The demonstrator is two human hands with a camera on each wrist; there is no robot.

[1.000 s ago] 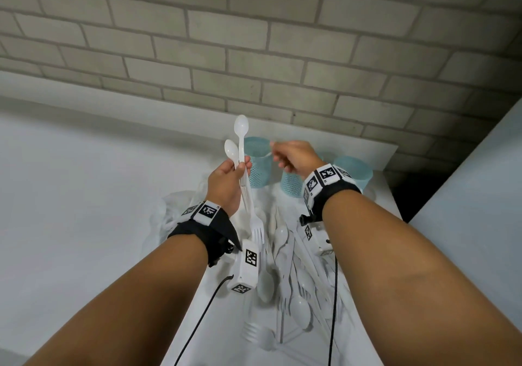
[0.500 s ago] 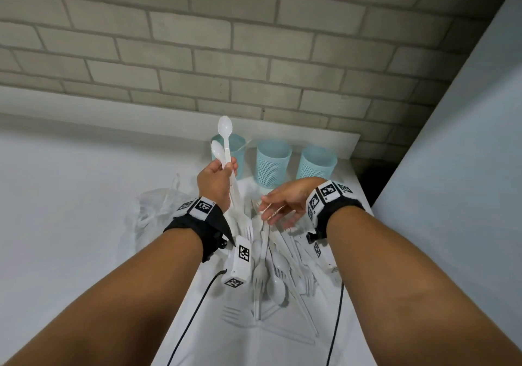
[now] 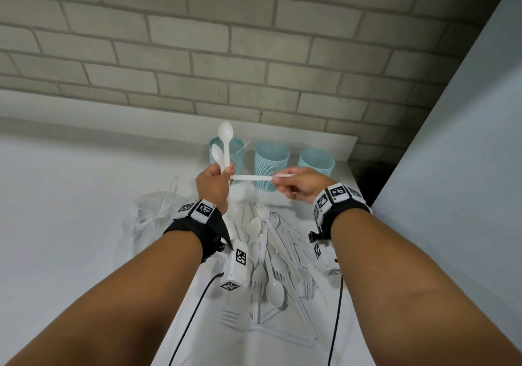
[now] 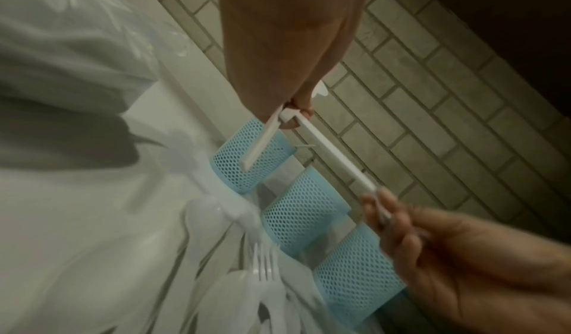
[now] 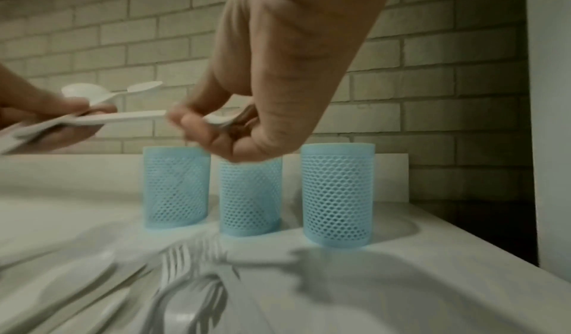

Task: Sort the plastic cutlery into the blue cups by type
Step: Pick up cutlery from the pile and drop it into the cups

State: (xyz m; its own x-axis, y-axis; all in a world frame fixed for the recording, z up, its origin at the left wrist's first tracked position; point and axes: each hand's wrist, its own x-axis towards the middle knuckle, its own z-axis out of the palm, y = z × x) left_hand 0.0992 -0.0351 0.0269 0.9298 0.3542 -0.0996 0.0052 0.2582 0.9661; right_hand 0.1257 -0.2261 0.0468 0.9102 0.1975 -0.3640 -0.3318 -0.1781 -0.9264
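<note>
My left hand (image 3: pixel 223 172) grips two white plastic spoons (image 3: pixel 225 132) upright by their handles, bowls up, in front of the left blue mesh cup (image 3: pixel 236 151). My right hand (image 3: pixel 278 180) pinches a third spoon (image 3: pixel 251 178) at its bowl end and holds it level. Its handle (image 4: pixel 333 156) reaches across to my left fingers (image 4: pixel 296 112) and touches them. The middle cup (image 3: pixel 271 165) and the right cup (image 3: pixel 316 162) stand in a row by the wall. A pile of white forks, spoons and knives (image 3: pixel 271 255) lies on the table below my wrists.
A crumpled clear plastic bag (image 3: pixel 152 219) lies left of the pile. A thin white piece sticks out of the left cup. A brick wall (image 3: pixel 254 55) rises behind the cups, and a grey panel (image 3: pixel 466 139) closes off the right side past the table's edge (image 5: pixel 463 236).
My right hand came back from the cups, dipped to the pile, and has lifted a spoon up to my left hand. The left hand has kept its two spoons.
</note>
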